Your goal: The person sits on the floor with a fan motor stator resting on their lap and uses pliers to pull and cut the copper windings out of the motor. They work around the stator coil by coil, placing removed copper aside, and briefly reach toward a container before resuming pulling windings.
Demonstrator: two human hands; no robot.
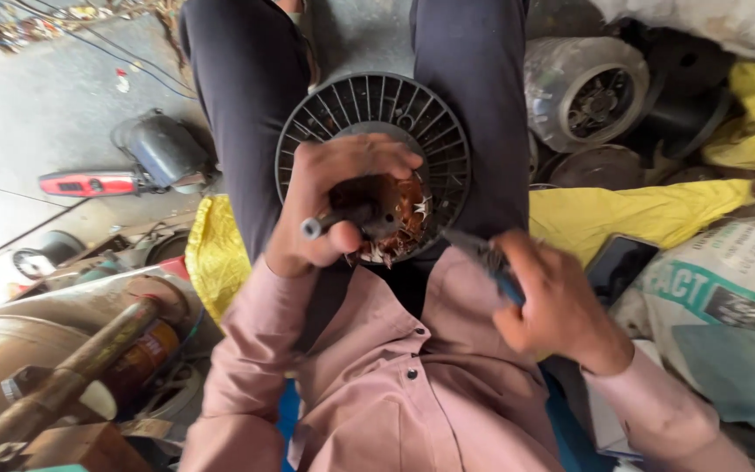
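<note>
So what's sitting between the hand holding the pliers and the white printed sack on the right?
In the head view, a dark phone on yellow cloth lies between the right hand and the white sack.

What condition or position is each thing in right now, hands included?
Left hand: closed around the shaft, gripping it.
Motor shaft: held, its end poking out past the fingers.
Copper winding: exposed, frayed wire ends showing.
Black fan grille: resting on the lap, between the thighs.
Right hand: closed on the pliers.
Pliers: held, tip aimed at the winding; open or closed cannot be told.
Phone: lying flat, screen dark.
</note>
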